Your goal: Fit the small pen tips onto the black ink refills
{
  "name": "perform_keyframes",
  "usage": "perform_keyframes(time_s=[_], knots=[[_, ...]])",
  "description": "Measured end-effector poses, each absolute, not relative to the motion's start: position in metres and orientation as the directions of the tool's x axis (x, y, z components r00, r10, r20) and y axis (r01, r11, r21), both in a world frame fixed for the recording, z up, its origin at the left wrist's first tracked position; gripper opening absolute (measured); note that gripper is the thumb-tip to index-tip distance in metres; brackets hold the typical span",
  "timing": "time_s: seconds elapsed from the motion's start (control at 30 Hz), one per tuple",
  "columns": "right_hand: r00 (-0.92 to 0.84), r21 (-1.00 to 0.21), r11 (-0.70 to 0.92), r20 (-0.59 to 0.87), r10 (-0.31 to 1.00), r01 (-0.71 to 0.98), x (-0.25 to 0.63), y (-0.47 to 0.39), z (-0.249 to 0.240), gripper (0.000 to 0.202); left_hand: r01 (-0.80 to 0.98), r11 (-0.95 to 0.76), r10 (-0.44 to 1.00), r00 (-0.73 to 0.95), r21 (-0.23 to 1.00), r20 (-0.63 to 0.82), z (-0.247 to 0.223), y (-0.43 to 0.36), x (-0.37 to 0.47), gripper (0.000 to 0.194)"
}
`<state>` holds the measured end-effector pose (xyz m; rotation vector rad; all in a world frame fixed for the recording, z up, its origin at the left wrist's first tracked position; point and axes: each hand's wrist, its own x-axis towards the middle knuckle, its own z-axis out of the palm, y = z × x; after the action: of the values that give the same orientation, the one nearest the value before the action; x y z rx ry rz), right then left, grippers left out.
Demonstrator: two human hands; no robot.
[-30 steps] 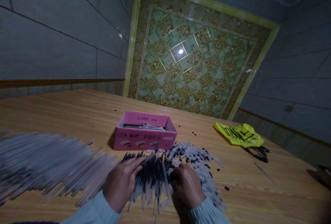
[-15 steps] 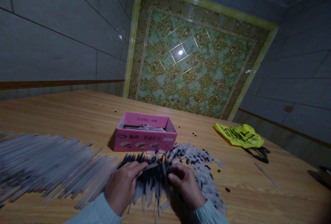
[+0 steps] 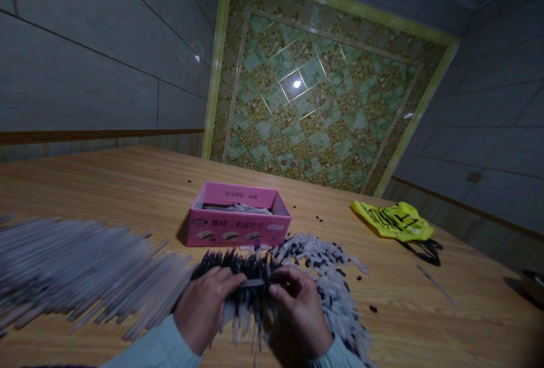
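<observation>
My left hand (image 3: pixel 206 303) is closed in a pinch on a thin greyish tube, which looks like a pen refill (image 3: pixel 254 283). It points to the right, toward my right hand (image 3: pixel 300 306), whose thumb and fingers are pinched at its far end. Whatever small part sits in the right fingertips is too dark to make out. Beneath both hands lies a bunch of refills with dark pointed tips (image 3: pixel 221 260), their pale tubes toward me. Right of it, a heap of small whitish sleeves and black bits (image 3: pixel 335 294) spreads past my right hand.
Many pale tubes (image 3: pixel 76 272) lie in a wide layer at left. A pink box (image 3: pixel 238 235) holding thin pale sticks stands behind my hands. At right are a yellow bag (image 3: pixel 393 221) with black straps, a lone tube (image 3: pixel 437 285) and a dark object (image 3: pixel 533 283) by the edge.
The tube in my left hand has swung from a slant to nearly level, and its end now meets my right fingertips. An upright tube near my right hand is no longer seen there.
</observation>
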<state>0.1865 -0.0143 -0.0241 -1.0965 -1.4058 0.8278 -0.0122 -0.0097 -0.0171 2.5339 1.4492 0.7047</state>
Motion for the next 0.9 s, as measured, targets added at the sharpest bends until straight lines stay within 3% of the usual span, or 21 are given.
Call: perform_keyframes(time_s=[0.4, 0.73, 0.9], knots=[[-0.004, -0.832, 0.402, 0.434, 0.901, 0.382, 0.184, -0.019, -0.024, 0.009, 0.799, -0.522, 0.847, 0.447, 0.299, 0.288, -0.012, -0.013, -0.009, 0.053], [-0.006, -0.807, 0.392, 0.434, 0.901, 0.442, 0.182, -0.021, -0.022, 0.005, 0.804, -0.533, 0.838, 0.459, 0.263, 0.296, -0.013, -0.015, -0.007, 0.050], [-0.003, -0.697, 0.323, 0.418, 0.909, 0.640, 0.182, -0.021, -0.031, 0.030, 0.804, -0.533, 0.839, 0.462, 0.263, 0.288, -0.012, -0.016, -0.005, 0.052]])
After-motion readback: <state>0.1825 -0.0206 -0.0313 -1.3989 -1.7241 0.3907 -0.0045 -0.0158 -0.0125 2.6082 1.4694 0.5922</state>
